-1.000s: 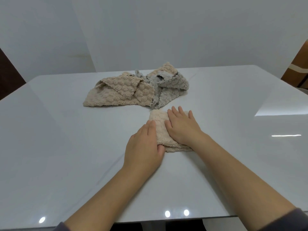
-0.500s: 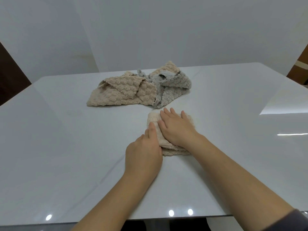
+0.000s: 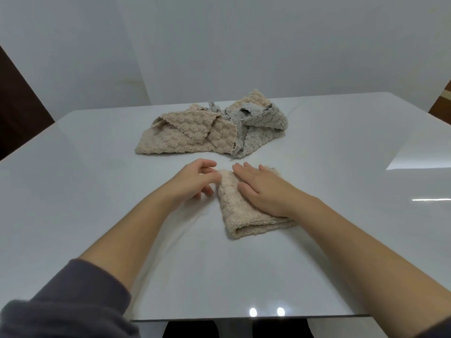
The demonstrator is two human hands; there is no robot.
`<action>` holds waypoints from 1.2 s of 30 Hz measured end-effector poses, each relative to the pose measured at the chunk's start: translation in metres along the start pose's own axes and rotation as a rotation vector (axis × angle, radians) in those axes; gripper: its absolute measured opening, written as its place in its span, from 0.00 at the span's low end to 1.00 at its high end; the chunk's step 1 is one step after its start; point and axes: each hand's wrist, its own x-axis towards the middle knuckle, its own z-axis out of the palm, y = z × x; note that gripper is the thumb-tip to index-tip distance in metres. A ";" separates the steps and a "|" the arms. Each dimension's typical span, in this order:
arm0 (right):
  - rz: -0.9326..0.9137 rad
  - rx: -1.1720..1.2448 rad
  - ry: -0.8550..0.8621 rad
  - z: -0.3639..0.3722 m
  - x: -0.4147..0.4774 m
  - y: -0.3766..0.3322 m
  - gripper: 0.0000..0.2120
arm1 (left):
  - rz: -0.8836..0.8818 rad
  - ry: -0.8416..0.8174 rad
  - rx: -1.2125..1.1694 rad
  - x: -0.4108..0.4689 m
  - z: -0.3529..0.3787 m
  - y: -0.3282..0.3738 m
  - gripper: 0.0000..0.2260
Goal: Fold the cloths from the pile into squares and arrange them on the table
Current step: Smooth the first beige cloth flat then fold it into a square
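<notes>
Desk [image 3: 97, 191], white and glossy, is seen from the head view. A folded beige cloth [image 3: 240, 211] lies about midway between the left and right edges, toward the near edge. Its long axis runs from far to near and is tilted slightly toward the near right corner; the layered open end faces the near edge. The right grip [image 3: 264, 190] is laid flat on the cloth, fingers straight and pointed toward the far edge, so the cloth is pressed down and not clasped. The left grip [image 3: 195, 182] is held just beside the cloth's far left corner with fingers loosely curled. Fingertip contact with that corner is suggested, but whether the corner is pinched cannot be told. The pile [image 3: 212, 135] lies toward the far edge, just beyond both grips: a crumpled beige cloth on its left and a grey cloth [image 3: 261, 132] on its right, overlapping. Judgement: the folded cloth appears longer than wide, so one further fold along the long axis, far end over near end, may be needed for a square. The far left corner is nearest the left grip, which is better placed to lift it while the cloth is pinned by the right grip.
</notes>
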 end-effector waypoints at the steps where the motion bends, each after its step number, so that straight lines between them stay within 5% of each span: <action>1: -0.013 0.014 0.009 0.000 -0.002 0.001 0.24 | 0.012 -0.035 0.011 0.003 0.000 0.002 0.16; 12: -0.040 -0.065 -0.019 0.010 0.003 0.014 0.25 | -0.177 -0.370 -0.058 -0.015 -0.022 -0.003 0.07; 19: -0.077 0.022 -0.018 0.013 0.003 0.016 0.25 | -0.051 -0.581 -0.164 -0.015 -0.023 0.000 0.08; 23: -0.088 0.037 -0.025 0.014 0.004 0.019 0.25 | -0.123 -0.753 -0.079 -0.006 -0.021 0.002 0.06; 27: -0.077 0.025 -0.036 0.015 0.006 0.020 0.24 | -0.184 -0.848 0.055 0.003 -0.022 0.010 0.09; 32: -0.076 0.008 -0.060 0.017 0.009 0.021 0.24 | -0.170 -1.125 -0.213 0.015 -0.025 0.009 0.14; 35: -0.083 -0.001 -0.076 0.017 0.010 0.020 0.24 | -0.098 -1.167 -0.207 0.018 -0.021 0.010 0.11; 36: -0.083 0.002 -0.068 0.017 0.010 0.020 0.24 | -0.061 -1.159 -0.171 0.019 -0.020 0.010 0.18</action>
